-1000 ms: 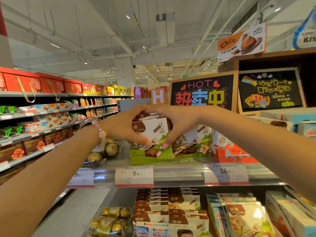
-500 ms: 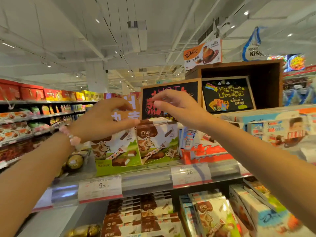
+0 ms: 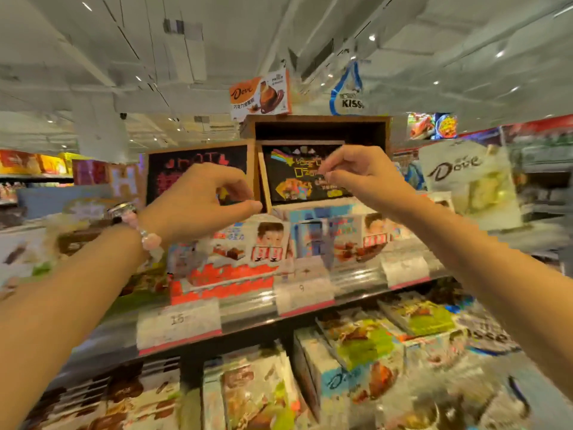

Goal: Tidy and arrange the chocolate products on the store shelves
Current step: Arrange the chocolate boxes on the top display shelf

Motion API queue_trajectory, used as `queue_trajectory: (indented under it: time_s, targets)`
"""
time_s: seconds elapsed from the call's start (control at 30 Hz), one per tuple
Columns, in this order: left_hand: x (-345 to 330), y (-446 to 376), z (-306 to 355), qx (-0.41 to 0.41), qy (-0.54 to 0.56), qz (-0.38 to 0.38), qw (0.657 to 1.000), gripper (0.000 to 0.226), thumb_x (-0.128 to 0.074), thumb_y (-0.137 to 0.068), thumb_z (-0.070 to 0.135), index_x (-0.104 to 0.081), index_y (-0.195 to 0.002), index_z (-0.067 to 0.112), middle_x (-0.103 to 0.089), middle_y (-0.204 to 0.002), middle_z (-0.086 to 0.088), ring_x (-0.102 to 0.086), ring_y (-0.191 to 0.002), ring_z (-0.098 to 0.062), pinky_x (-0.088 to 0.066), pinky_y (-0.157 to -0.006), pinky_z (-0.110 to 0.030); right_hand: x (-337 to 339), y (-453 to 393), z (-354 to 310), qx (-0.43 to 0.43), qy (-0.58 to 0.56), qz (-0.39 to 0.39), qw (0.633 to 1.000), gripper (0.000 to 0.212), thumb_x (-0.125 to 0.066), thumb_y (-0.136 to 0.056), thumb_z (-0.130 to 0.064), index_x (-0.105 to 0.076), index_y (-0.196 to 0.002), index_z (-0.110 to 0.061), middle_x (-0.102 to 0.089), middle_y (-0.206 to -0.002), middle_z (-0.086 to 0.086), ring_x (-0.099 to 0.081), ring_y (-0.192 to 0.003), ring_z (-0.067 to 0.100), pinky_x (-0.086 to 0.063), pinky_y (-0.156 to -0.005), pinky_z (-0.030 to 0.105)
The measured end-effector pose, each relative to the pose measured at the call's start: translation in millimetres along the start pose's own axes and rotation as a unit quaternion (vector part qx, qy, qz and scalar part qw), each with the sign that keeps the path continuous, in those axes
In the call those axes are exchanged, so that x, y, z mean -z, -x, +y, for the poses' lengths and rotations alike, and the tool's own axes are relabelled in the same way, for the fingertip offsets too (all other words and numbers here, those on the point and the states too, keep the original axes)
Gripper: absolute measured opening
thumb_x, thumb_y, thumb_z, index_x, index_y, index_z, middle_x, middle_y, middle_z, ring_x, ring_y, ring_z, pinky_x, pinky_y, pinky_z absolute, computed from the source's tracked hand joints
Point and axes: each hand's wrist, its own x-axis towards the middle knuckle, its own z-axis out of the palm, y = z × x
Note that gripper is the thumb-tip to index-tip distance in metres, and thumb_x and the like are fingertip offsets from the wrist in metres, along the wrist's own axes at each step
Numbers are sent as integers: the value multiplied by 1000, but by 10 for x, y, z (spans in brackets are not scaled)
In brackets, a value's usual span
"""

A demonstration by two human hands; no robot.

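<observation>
The picture is motion-blurred. White and blue Kinder chocolate boxes (image 3: 248,243) stand in a red display tray (image 3: 217,280) on the upper shelf, with another such box (image 3: 356,240) to their right. My left hand (image 3: 198,203), with a bead bracelet on its wrist, hovers just above and left of the boxes. Its fingers are loosely curled and the thumb points right. My right hand (image 3: 362,175) hangs higher, above the right box, fingers bent downward. Neither hand holds or touches anything.
Two chalkboard signs (image 3: 297,181) stand behind the boxes, under a wooden crate (image 3: 316,125). Price tags (image 3: 179,324) line the shelf rail (image 3: 356,287). Below lie green and white chocolate bags (image 3: 362,339) and brown boxes (image 3: 124,395). A white Dove bag (image 3: 465,181) stands at the right.
Both hands have let go of the brown and green chocolate boxes and lifted apart. The view has swung right, so the Kinder boxes are now in front of me.
</observation>
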Motion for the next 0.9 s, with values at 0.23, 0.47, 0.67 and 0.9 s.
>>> queue_trajectory:
  time_s: [0.23,0.47,0.67,0.9]
  targets:
    - [-751,-536,487,-22,-33,-36,999,16,-72,-75,33,-65,-86,23,-60,-91,6,-55,-87,-6,-47,-83,-32,1019,165,646,-35,118,-94,988,15,-62,-86,-5,-68,-87,-19,-68,-92,14,-62,-85,23,-49,-80,39]
    - [-1234,-806,763,44,-131,-85,987,41,-75,-67,46,-64,-97,22,-52,-117,5,-44,-114,-11,-35,-96,-27,1449,163,1158,-25,312,-225,923,24,-71,-81,-27,-66,-104,-22,-50,-116,-6,-48,-112,14,-40,-94,29]
    - [-1377,-860,794,90,-160,-115,976,42,-78,-64,46,-56,-92,23,-50,-117,5,-45,-110,-12,-39,-91,-26,1437,47,1283,-15,350,-260,900,35,-71,-81,-33,-61,-113,-22,-46,-131,-2,-45,-118,17,-41,-100,32]
    - [-1376,-898,824,94,-183,-123,971,39,-78,-67,42,-56,-89,18,-55,-110,3,-50,-99,-14,-45,-85,-31,1382,7,1376,-22,333,-273,902,40,-76,-73,-42,-53,-101,-26,-45,-128,-2,-47,-108,15,-43,-86,27]
